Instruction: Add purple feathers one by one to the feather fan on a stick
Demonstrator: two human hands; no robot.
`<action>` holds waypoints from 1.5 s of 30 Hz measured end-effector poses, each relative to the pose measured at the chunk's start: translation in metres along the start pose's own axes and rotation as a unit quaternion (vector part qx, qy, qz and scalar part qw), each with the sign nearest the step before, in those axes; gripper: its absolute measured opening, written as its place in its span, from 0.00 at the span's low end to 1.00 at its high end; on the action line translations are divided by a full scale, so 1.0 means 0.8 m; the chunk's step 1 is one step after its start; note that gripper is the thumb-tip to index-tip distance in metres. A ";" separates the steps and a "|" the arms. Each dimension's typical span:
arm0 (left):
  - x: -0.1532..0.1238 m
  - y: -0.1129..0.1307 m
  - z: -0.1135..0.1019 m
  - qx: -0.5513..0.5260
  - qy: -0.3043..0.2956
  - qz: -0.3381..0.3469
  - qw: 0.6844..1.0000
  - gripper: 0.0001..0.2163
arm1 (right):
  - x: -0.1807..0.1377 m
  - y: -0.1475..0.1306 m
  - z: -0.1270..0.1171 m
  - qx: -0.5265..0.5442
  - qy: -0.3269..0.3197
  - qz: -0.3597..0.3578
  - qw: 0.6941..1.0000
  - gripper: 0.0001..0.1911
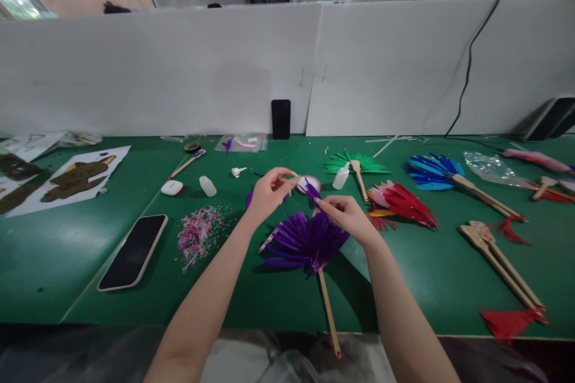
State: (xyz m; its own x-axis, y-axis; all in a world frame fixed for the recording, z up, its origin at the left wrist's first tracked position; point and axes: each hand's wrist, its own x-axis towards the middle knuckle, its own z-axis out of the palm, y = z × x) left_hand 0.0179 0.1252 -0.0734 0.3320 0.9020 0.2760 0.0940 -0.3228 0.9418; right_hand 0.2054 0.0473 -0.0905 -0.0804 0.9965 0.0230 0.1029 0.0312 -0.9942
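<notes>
A purple feather fan [305,242] lies in front of me, its wooden handle [330,311] reaching over the table's near edge. My right hand [344,213], above the fan's right side, pinches a loose purple feather [311,191] between thumb and fingertips. Opposite it, my left hand [271,190] hovers over the table with thumb and forefinger drawn together near the feather's tip. Whatever those left fingertips hold, if anything, is too small to make out. Behind the hands sits a small round dish [309,183], partly hidden. More purple [250,197] shows behind my left wrist.
Left are a phone [133,253], a heap of coloured bits [200,235] and a small bottle [208,186]. A glue bottle [341,176], green fan [357,164], red feathers [406,204], blue fan [433,172] and wooden handles [498,257] lie right. A white partition [179,72] stands behind.
</notes>
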 end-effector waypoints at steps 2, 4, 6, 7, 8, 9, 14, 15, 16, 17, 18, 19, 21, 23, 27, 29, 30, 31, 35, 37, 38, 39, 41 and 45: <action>-0.004 0.002 0.006 0.021 -0.026 0.011 0.999 0.12 | 0.000 0.001 0.001 0.014 -0.011 0.012 1.000 0.24; -0.007 0.002 0.009 0.036 -0.041 0.014 0.998 0.12 | 0.000 0.002 0.002 0.031 -0.015 0.021 0.999 0.24; -0.007 0.000 0.009 0.043 -0.051 0.012 0.998 0.13 | 0.000 0.003 0.003 0.048 -0.008 0.026 0.998 0.24; -0.006 -0.002 0.008 0.045 -0.057 0.009 0.997 0.13 | 0.000 0.003 0.003 0.056 -0.002 0.028 0.998 0.24; -0.006 -0.005 0.007 0.045 -0.062 0.006 0.997 0.13 | 0.001 0.003 0.003 0.064 0.002 0.029 0.998 0.24; -0.005 -0.007 0.006 0.046 -0.067 0.004 0.997 0.14 | 0.001 0.003 0.002 0.073 0.005 0.030 0.997 0.24; -0.005 -0.011 0.007 0.047 -0.084 0.011 0.995 0.13 | 0.004 0.007 -0.001 0.123 0.016 0.033 0.992 0.23; -0.006 -0.010 0.007 0.048 -0.086 0.015 0.995 0.12 | 0.005 0.009 -0.001 0.132 0.016 0.035 0.990 0.23; -0.006 -0.010 0.008 0.050 -0.087 0.018 0.995 0.12 | 0.006 0.010 -0.001 0.141 0.015 0.038 0.989 0.23; -0.007 -0.010 0.009 0.050 -0.087 0.021 0.995 0.11 | 0.006 0.011 -0.001 0.149 0.012 0.042 0.988 0.22; -0.007 -0.009 0.010 0.050 -0.087 0.022 0.995 0.11 | 0.006 0.012 0.000 0.156 0.008 0.046 0.987 0.22; -0.007 -0.009 0.010 0.050 -0.088 0.022 0.995 0.10 | 0.006 0.013 0.000 0.160 0.004 0.051 0.986 0.22; -0.006 -0.010 0.009 0.049 -0.091 0.019 0.994 0.10 | 0.006 0.013 0.001 0.165 -0.003 0.057 0.985 0.21; -0.006 -0.011 0.007 0.048 -0.098 0.014 0.994 0.10 | 0.005 0.011 0.003 0.163 -0.006 0.060 0.985 0.22; -0.004 -0.016 -0.001 0.046 -0.118 0.004 0.992 0.12 | 0.004 0.009 0.008 0.138 0.010 0.051 0.989 0.23; -0.004 -0.019 -0.004 0.046 -0.125 -0.002 0.991 0.14 | 0.005 0.010 0.011 0.115 0.031 0.039 0.992 0.24; -0.004 -0.020 -0.006 0.046 -0.125 -0.005 0.991 0.14 | 0.006 0.011 0.013 0.100 0.045 0.031 0.993 0.24; -0.004 -0.021 -0.006 0.047 -0.124 -0.007 0.991 0.14 | 0.007 0.013 0.015 0.085 0.064 0.021 0.994 0.25; -0.007 -0.022 -0.004 0.055 -0.107 -0.010 0.993 0.12 | 0.011 0.018 0.023 0.030 0.140 -0.027 0.989 0.26; -0.008 -0.023 -0.002 0.054 -0.101 -0.013 0.993 0.12 | 0.012 0.019 0.026 0.011 0.161 -0.045 0.986 0.26; -0.008 -0.023 -0.001 0.051 -0.099 -0.015 0.994 0.12 | 0.012 0.020 0.028 0.004 0.168 -0.052 0.984 0.26; -0.007 -0.024 0.000 0.048 -0.097 -0.017 0.994 0.12 | 0.012 0.021 0.028 -0.002 0.174 -0.057 0.983 0.26; -0.007 -0.025 0.000 0.037 -0.099 -0.023 0.994 0.13 | 0.011 0.021 0.029 -0.011 0.181 -0.067 0.981 0.26; -0.005 -0.027 -0.003 0.008 -0.123 -0.038 0.992 0.16 | 0.011 0.023 0.030 -0.017 0.197 -0.077 0.977 0.26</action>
State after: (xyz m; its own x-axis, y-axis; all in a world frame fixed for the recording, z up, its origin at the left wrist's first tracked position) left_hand 0.0121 0.1291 -0.0942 0.5423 0.8272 0.1470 0.1417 -0.2625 0.9545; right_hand 0.1829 0.0546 -0.1113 0.2903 0.9319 0.2174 0.1539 0.1787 -0.9718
